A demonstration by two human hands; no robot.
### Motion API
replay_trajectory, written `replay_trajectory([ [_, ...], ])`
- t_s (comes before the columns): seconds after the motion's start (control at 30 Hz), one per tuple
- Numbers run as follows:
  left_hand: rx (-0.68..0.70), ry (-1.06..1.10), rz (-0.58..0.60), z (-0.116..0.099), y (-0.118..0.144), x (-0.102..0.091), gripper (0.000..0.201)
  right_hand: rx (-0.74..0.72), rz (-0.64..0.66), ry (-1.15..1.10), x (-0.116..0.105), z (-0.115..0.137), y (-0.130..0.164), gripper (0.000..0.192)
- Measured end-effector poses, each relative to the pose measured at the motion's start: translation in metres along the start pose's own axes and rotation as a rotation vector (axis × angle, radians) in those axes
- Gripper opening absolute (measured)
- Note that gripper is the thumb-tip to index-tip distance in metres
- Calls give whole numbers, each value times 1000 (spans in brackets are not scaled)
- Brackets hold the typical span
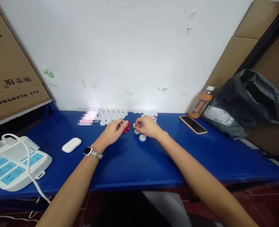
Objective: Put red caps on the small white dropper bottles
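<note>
Several small red pieces [126, 129] lie in a loose pile on the blue table. My left hand [116, 128] rests at the left of this pile, its fingers curled and thumb close to the forefinger; what they hold, if anything, is hidden. Over a group of white round caps [137, 131], my right hand [148, 126] pinches thumb and fingers together, with the fingertips at a cap and the pinched thing too small to name. A white cap with a red tip [142, 137] stands just below that hand. More white caps [113, 114] sit in rows by the wall.
On the left are a white earbud case [71, 145], a power strip [16, 167] with a cable, and a cardboard box [14, 69]. To the right lie a phone [193, 124], an orange drink bottle [201, 103] and a black plastic bag [243, 101]. A white wall [130, 56] stands behind the table [139, 170].
</note>
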State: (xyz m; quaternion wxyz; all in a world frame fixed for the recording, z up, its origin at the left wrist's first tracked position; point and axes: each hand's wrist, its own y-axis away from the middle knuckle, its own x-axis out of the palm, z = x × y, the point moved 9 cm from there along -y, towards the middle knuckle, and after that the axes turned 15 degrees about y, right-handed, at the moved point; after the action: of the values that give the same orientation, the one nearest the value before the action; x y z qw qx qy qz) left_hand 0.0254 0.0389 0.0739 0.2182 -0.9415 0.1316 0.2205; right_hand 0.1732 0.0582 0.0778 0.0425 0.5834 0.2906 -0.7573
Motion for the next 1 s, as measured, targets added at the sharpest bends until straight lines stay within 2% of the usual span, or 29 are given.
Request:
replay_trajectory([
  [0.1, 10, -1, 21, -1, -1, 6, 46, 186, -67, -23, -9, -32, -6, 21],
  [0.2, 11, -4, 47, 0, -2, 10, 45, 346, -119, 62, -15, -64, -18, 23],
  [0.3, 9, -15, 64, 2, -3, 14, 42, 414, -19, 194, -4, -85, -37, 26],
  [0.4, 14, -34, 72, 2, -2, 16, 42, 456, 104, 253, 10, -97, -52, 20],
  [0.53, 14, -45, 66, 5, -3, 14, 42, 488, 140, 216, 14, -99, -62, 19],
  [0.63, 47, -79, 30, 7, -4, 9, 38, 467, 54, 152, 1, -87, -62, 18],
  [0.77, 143, -154, -144, 1, -2, -6, 31, 300, -195, -18, -26, -39, -47, 15],
  [0.8, 174, -170, -169, -2, -1, -8, 36, 255, -211, -107, -27, -24, -41, 14],
  [0.87, 238, -204, -158, -7, 0, -6, 44, 170, -163, -321, -20, 3, -33, 10],
  [0.93, 248, -237, -81, -6, 0, 0, 36, 122, -113, -481, -10, 22, -27, 8],
  [1.0, 190, -254, -4, 3, -2, 5, 27, 118, -95, -546, -3, 29, -23, 9],
])
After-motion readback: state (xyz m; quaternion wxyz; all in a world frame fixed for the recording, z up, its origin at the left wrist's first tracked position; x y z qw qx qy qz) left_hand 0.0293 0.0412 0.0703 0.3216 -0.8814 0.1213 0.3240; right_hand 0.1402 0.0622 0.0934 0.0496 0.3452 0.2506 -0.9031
